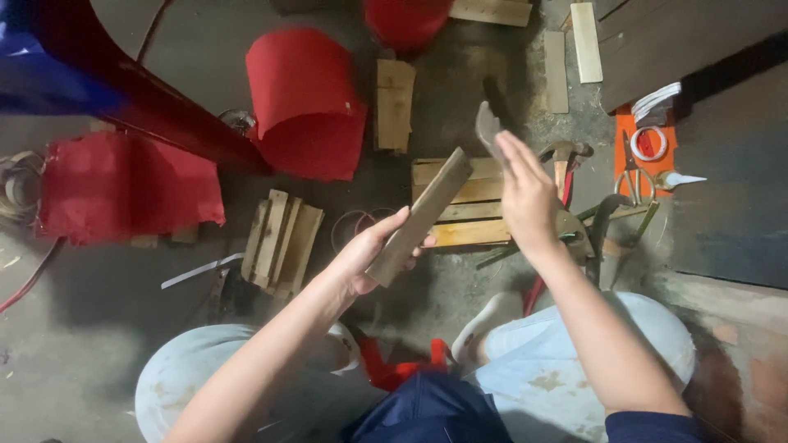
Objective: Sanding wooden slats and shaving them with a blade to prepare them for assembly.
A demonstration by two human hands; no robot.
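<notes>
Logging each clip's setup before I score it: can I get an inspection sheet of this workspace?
Surface: bare grey concrete floor, dusty, worked on from a seated position.
Job's things: flat wooden slat held tilted in the left hand; small grey blade-like piece, blurred, in the raised right hand.
Clutter: wooden slat stacks, curled red sheet, red cloth, hammer, scissors and a tape roll on an orange pad.
Hands: both bare, both gripping.
Cables: thin red cord at the left edge.
Surroundings: red frame leg upper left, dark boards upper right.
</notes>
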